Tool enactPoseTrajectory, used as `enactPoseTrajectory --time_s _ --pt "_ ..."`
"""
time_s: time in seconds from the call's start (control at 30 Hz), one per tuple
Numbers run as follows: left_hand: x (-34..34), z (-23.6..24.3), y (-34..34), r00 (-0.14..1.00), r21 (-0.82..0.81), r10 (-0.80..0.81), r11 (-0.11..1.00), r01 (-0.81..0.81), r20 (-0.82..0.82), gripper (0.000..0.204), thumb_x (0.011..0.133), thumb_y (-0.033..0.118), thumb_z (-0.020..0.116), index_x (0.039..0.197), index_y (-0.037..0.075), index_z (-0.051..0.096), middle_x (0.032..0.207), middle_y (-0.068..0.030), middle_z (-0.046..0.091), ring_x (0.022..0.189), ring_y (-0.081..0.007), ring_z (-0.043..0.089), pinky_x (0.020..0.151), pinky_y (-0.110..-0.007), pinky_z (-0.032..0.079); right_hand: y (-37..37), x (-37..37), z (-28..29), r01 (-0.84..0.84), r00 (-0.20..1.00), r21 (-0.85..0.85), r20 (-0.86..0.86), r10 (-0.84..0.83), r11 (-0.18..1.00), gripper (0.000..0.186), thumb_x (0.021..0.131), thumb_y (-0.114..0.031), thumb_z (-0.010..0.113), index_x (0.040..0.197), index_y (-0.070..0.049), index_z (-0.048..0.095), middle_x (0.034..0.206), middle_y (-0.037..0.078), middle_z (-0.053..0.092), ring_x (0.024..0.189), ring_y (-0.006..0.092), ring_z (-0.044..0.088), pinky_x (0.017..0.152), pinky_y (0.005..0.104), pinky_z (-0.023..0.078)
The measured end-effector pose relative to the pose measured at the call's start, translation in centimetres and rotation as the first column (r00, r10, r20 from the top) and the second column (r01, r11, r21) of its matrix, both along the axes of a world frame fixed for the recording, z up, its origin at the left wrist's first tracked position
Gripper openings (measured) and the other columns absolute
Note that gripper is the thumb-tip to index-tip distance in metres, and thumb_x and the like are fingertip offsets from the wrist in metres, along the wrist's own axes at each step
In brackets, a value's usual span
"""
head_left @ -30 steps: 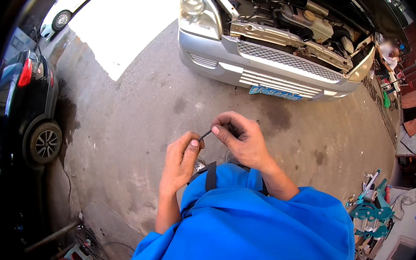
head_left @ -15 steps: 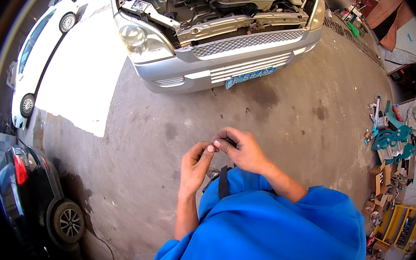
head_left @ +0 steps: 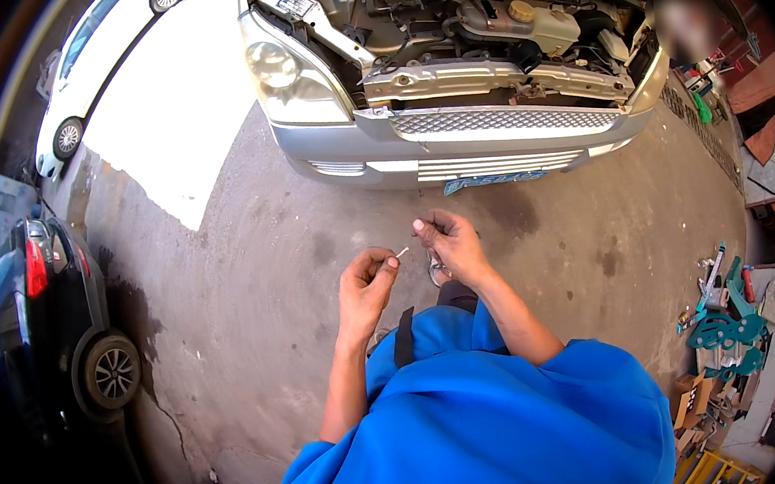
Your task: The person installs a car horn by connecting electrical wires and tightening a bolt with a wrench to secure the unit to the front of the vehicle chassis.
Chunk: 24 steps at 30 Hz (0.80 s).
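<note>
My left hand (head_left: 366, 291) is closed in a pinch, thumb against forefinger. From its fingertips sticks out a short, thin, whitish stick-like piece (head_left: 403, 252), too small to name more exactly. Slightly higher and to the right, my right hand (head_left: 453, 248) also pinches thumb and forefinger together, a small gap away from the piece. Whether anything sits between those fingertips is too small to tell. Both hands are in front of my blue top (head_left: 482, 407), above the concrete floor, and the fingertips look dirty.
Ahead stands a silver vehicle (head_left: 380, 142) with its hood up and engine bay (head_left: 498, 28) exposed. A dark car (head_left: 56, 313) and a white car (head_left: 100, 64) are on the left. Teal tool pieces (head_left: 727, 332) and cardboard boxes (head_left: 691, 400) lie along the right wall. A blurred person (head_left: 687, 25) is at the far right.
My hands have come apart: the right moved up and away from the left, and the thin whitish piece now shows at the left fingertips. The view has shifted, and the vehicle sits lower in it.
</note>
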<state>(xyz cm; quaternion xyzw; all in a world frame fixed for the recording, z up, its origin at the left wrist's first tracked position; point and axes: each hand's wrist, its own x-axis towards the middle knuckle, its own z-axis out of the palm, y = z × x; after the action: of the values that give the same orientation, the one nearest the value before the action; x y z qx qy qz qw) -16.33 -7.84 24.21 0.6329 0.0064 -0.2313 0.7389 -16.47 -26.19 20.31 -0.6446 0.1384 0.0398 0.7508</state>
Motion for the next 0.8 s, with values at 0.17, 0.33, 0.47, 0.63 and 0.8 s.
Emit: enactPoseTrajectory --time_s 0.17,0.33,0.47,0.63,0.8 --pt "5.0 0.2 -3.3 0.982 -0.023 0.185 0.982 -0.186 -0.04 0.016 0.095 0.017 0.063 0.098 0.001 0.062 0.059 0.0069 0.045 0.044 -0.0011 0.031 0.041 -0.022 0.02 -5.8 11.4 -9.6 0.018 1.0 -0.426 -0.016 -0.027 0.905 0.027 0.09 -0.023 0.067 0.09 0.004 0.069 0.074 0.011 0.068 0.067 0.0166 0.06 0.064 0.0316 0.048" --pt "8.5 -1.3 -6.5 0.953 -0.091 0.281 0.952 -0.292 -0.117 0.017 0.094 0.018 0.063 0.098 0.002 0.06 0.056 0.0074 0.035 0.043 -0.0026 0.025 0.041 -0.024 0.016 -9.4 17.9 -15.4 0.011 1.0 -0.572 0.023 0.003 0.82 0.026 0.087 -0.023 0.068 0.087 0.003 0.07 0.073 0.013 0.067 0.066 0.0212 0.062 0.065 0.035 0.049" --pt "10.9 -1.8 -7.8 0.941 -0.086 0.307 0.943 -0.321 -0.144 0.017 0.095 0.019 0.062 0.098 0.003 0.06 0.056 0.0077 0.034 0.042 -0.0023 0.024 0.041 -0.024 0.016 -9.5 21.2 -16.7 -0.006 0.999 -0.63 0.03 0.032 0.776 0.03 0.085 -0.027 0.07 0.087 0.002 0.071 0.073 0.015 0.069 0.066 0.0236 0.064 0.065 0.0358 0.049" --pt "14.4 -2.7 -8.4 0.949 -0.08 0.29 0.95 -0.301 -0.127 0.017 0.095 0.02 0.062 0.097 0.004 0.059 0.055 0.0083 0.034 0.042 -0.0017 0.025 0.04 -0.023 0.016 -7.5 25.5 -17.1 -0.005 0.994 -0.6 -0.092 -0.063 0.8 0.032 0.082 -0.034 0.072 0.089 -0.003 0.073 0.087 0.018 0.071 0.084 0.034 0.069 0.076 0.0408 0.053" --pt "19.1 -5.3 -7.5 0.971 -0.095 0.176 0.977 -0.193 -0.164 0.018 0.093 0.021 0.064 0.098 0.004 0.061 0.055 0.0084 0.038 0.041 -0.0019 0.027 0.039 -0.023 0.017 -5.4 28.2 -17.5 0.165 0.959 -0.684 -0.056 -0.276 0.711 0.034 0.082 -0.036 0.073 0.089 -0.003 0.072 0.074 0.013 0.071 0.073 0.0284 0.07 0.072 0.0379 0.053"
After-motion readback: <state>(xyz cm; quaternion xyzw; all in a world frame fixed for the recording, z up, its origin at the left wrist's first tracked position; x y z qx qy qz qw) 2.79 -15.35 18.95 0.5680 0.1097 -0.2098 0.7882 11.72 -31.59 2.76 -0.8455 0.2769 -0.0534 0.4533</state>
